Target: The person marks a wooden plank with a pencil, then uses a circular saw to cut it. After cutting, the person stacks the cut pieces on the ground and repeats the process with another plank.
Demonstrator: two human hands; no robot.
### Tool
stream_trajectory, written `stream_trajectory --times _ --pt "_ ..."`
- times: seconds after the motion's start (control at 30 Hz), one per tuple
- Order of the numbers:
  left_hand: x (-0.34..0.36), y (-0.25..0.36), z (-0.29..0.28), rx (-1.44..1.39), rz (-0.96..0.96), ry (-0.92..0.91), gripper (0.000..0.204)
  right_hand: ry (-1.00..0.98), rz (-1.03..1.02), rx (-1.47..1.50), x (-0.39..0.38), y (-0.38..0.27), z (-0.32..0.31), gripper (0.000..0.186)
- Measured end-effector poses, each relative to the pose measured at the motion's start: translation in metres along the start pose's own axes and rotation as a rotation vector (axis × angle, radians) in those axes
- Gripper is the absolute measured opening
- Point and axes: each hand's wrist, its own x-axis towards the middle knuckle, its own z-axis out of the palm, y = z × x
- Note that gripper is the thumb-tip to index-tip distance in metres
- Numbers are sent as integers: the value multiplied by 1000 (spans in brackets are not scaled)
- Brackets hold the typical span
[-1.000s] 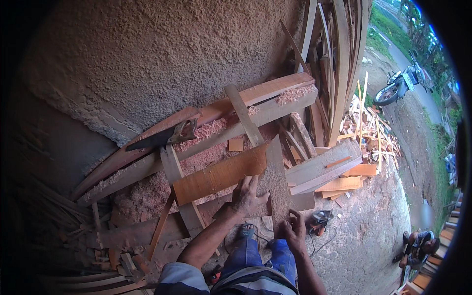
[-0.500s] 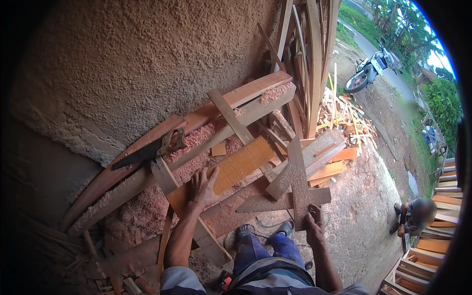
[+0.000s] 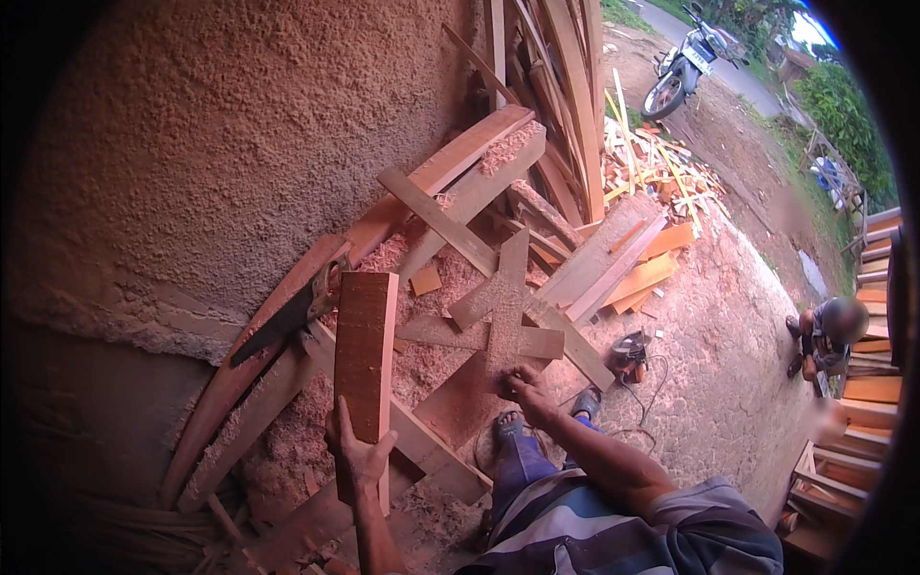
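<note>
My left hand (image 3: 362, 446) grips the lower part of an orange-brown wooden board (image 3: 362, 355), its thumb over one edge. The board is tilted up on edge, long side pointing away from me. My right hand (image 3: 525, 388) is closed on the near end of a cross-shaped wooden piece (image 3: 508, 316), made of crossed flat boards dusted with shavings. This cross lies over the sawdust and timbers to the right of the board. Just left of the board's far end, a handsaw (image 3: 287, 311) rests on long timbers, its handle partly hidden.
Long curved timbers (image 3: 254, 297) run along the rough wall (image 3: 287, 144). A corded power tool (image 3: 630, 355) sits on the ground to the right. Beyond are piled offcuts (image 3: 652, 259), a motorcycle (image 3: 685, 67) and a crouching person (image 3: 829, 331). Stacked planks line the right edge.
The board in my left hand has swung left and turned up on edge. My right hand has moved left with the cross-shaped piece. The power tool has come into sight.
</note>
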Motion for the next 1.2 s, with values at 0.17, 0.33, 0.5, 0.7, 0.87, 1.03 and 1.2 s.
stream_trajectory --times 0.17,0.33,0.5,0.7,0.87,1.03,1.2 --pt "-30 6 5 -59 -36 -44 111 56 -49 -445 15 22 -10 18" --pt "-38 32 26 -185 109 -115 111 152 -163 -627 3 27 -18 20" --pt "-35 79 51 -355 226 -246 111 100 -138 -1149 -17 7 -15 38" --pt "-49 167 97 -333 329 -403 111 -41 -360 -960 -67 -66 -18 39" --pt "-89 260 169 -312 448 -525 110 -120 -339 -482 -159 -158 -83 57" --pt "-154 361 273 23 638 -583 109 31 -257 57 -231 -219 -180 77" --pt "-204 434 365 150 1025 -738 99 499 -368 274 -249 -241 -272 57"
